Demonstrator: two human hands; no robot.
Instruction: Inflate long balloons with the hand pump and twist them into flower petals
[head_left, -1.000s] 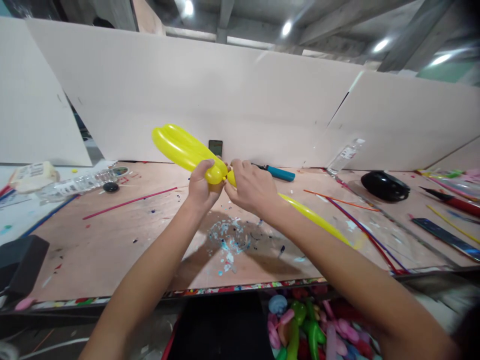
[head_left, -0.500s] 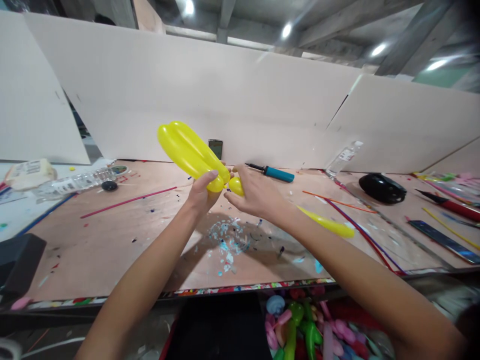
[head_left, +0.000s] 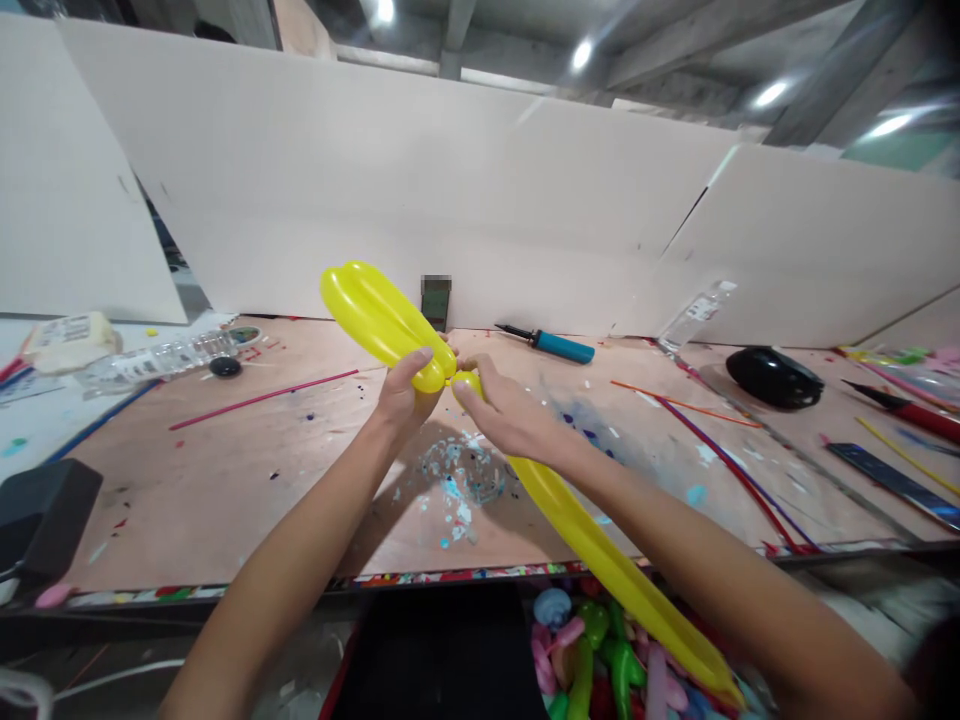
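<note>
A long yellow modelling balloon [head_left: 382, 318] is between my two hands above the middle of the table. Its looped, doubled part points up and to the left. My left hand [head_left: 403, 392] grips the base of that loop, thumb on top. Just right of the narrow twisted neck, my right hand [head_left: 504, 408] is closed around the balloon, with thumb and fingers pinching it. From under the right hand the long tail runs down to the right, past the table's front edge. Some of my fingers are hidden behind the balloon.
A blue hand pump [head_left: 559, 346] and a phone [head_left: 436, 303] are at the back by the white partition [head_left: 465, 190]. Uninflated balloons [head_left: 724, 460], a black oval object [head_left: 775, 378] and a clear bottle [head_left: 696, 315] lie right. A bin of coloured balloons [head_left: 592, 640] sits below the edge.
The balloon's tail has swung from lying out to the right over the table to hanging down toward me. Both hands stay at the neck; the looped part has dipped slightly.
</note>
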